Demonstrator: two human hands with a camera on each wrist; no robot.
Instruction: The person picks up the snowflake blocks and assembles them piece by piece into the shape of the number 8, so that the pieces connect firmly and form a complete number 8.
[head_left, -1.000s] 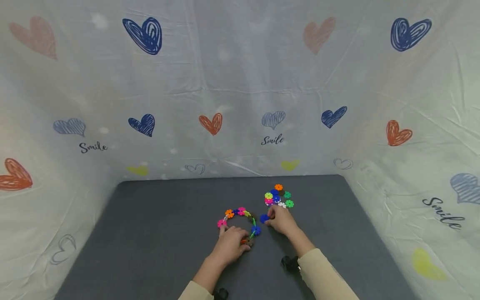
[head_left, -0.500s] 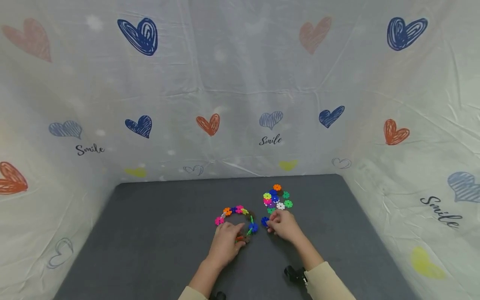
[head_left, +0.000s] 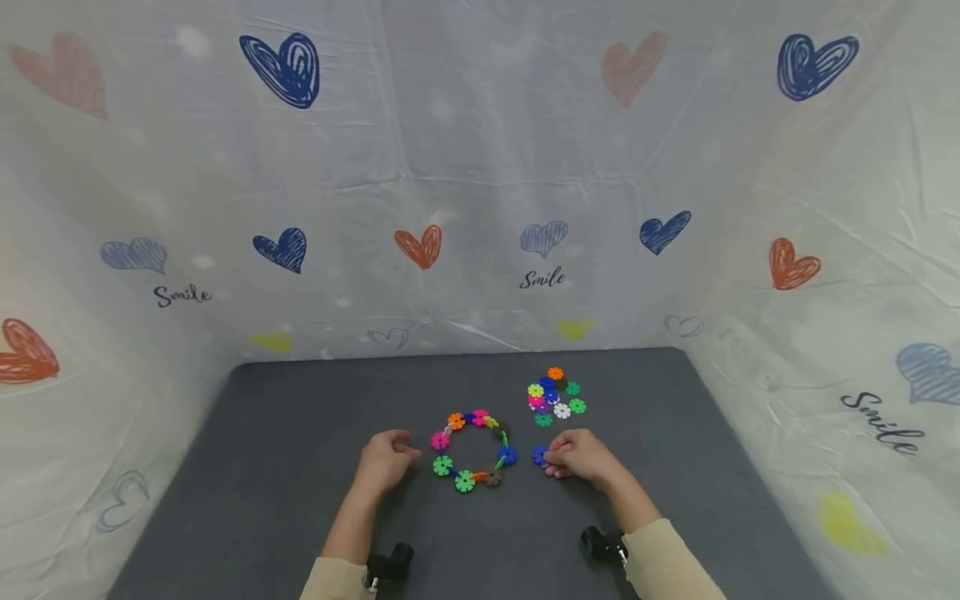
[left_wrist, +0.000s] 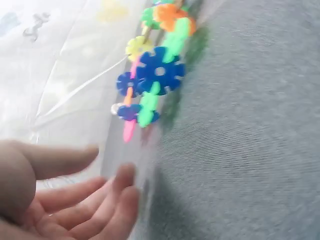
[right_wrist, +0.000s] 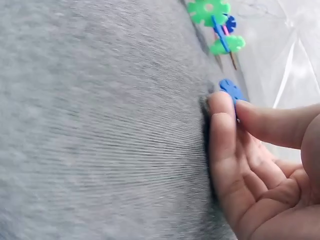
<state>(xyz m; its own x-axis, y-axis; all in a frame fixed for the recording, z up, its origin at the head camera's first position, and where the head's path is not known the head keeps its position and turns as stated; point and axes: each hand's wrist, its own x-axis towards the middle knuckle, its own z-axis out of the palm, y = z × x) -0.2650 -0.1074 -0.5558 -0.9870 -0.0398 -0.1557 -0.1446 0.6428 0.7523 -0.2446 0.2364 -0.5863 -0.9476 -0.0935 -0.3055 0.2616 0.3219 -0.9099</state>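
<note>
A ring of interlocked snowflake discs (head_left: 465,481) in several colours lies on the dark table. Just left of it is my left hand (head_left: 385,460), its fingers loosely bent and holding nothing; the left wrist view shows this hand (left_wrist: 85,200) apart from the ring's discs (left_wrist: 161,71). To the right of the ring, my right hand (head_left: 583,456) pinches a blue snowflake disc (head_left: 540,455) between thumb and fingers. In the right wrist view the blue disc (right_wrist: 231,90) sticks out past the fingertips, with part of the ring (right_wrist: 209,11) beyond.
Behind my right hand lies a loose pile of snowflake discs (head_left: 552,396) in several colours. The grey table (head_left: 300,467) backs onto a white curtain (head_left: 480,275) printed with hearts. Black wrist cameras (head_left: 390,562) sit on both wrists.
My left hand has let go of the ring and moved left, leaving the ring's near side in sight. My right hand has drawn the blue disc nearer, away from the pile.
</note>
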